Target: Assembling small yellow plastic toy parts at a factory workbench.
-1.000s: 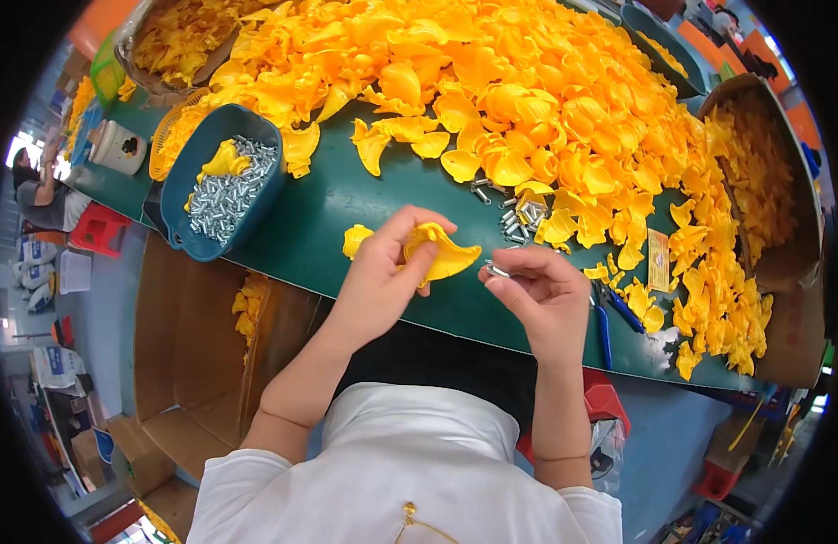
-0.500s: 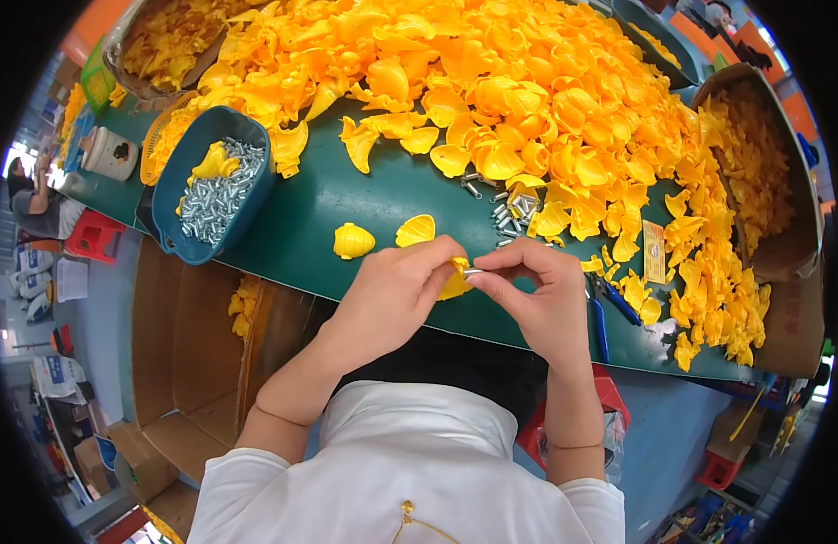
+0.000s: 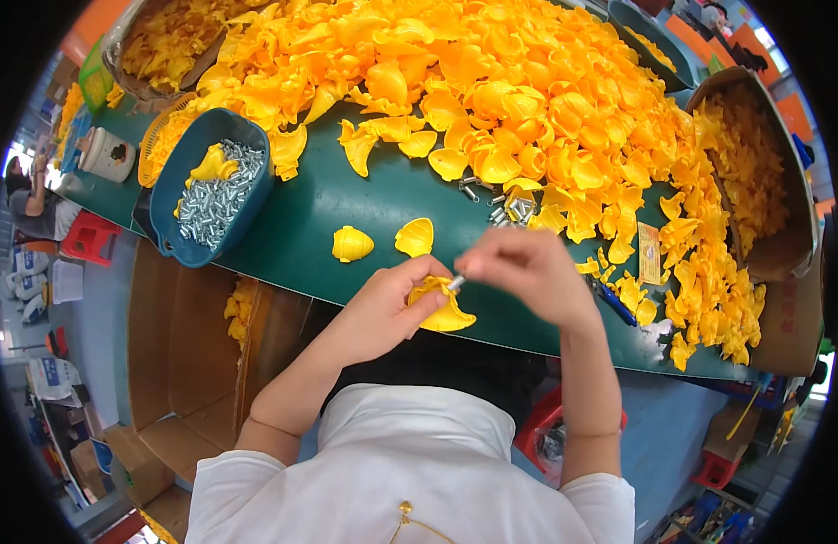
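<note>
My left hand pinches a curved yellow plastic shell by its upper edge, just over the table's front edge. A small silver metal cylinder stands at the shell's upper end, tilted. Close above it is my right hand, fingers curled and smeared by motion; I cannot tell whether they touch the cylinder. Two yellow shells, a rounded one and an open cupped one, lie on the green table beyond my left hand. A few loose silver cylinders lie beyond my right hand.
A large heap of yellow shells covers the far table. To the left stands a blue tub of metal cylinders. Blue-handled pliers and a card lie at the right. Cardboard boxes stand below left; a person sits far left.
The yellow shell has come down toward me and turned, showing more of its hollow. My right hand has shifted up and over from its pinch on the cylinder, which now sits at the shell's end.
</note>
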Demonstrator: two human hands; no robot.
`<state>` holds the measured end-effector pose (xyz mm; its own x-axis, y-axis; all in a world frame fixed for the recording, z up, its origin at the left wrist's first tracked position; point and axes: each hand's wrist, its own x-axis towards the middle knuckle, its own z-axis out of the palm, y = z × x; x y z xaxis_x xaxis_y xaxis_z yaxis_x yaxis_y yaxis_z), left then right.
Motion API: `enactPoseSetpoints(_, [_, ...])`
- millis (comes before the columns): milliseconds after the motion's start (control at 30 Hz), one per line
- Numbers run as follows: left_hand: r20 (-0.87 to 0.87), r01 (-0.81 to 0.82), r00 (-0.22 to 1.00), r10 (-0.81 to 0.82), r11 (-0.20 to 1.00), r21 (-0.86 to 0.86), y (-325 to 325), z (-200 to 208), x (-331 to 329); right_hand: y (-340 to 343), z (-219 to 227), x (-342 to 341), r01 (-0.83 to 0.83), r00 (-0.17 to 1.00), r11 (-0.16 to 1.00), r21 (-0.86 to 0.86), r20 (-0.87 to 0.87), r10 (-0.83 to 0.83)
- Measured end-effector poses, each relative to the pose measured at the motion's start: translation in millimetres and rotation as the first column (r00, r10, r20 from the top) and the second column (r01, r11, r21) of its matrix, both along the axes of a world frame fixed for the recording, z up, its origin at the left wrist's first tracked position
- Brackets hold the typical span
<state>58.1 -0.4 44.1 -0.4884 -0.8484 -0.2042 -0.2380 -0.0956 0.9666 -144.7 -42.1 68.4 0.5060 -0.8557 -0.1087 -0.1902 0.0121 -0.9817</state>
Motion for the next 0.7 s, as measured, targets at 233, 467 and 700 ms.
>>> enactPoseSetpoints(233, [-0.548, 0.031, 0.8, 0.246, 0.894, 0.446, -2, -13, 12, -87, -32, 39, -0.165, 0.736, 0.375, -0.912, -0.367, -0.568])
enactPoseSetpoints(467, [-0.761, 0.168, 0.589, 0.272, 0.88, 0.444, -5, -13, 17, -77, -13, 31, -0.062, 0.811, 0.652, -0.756, -0.419, -0.408])
enactPoseSetpoints(700, [-0.719, 0.095, 0.577, 0.387, 0.843, 0.529, -5, -15, 9, -9, -2, 0, 0.271, 0.947, 0.894, -0.358, -0.067, -0.314])
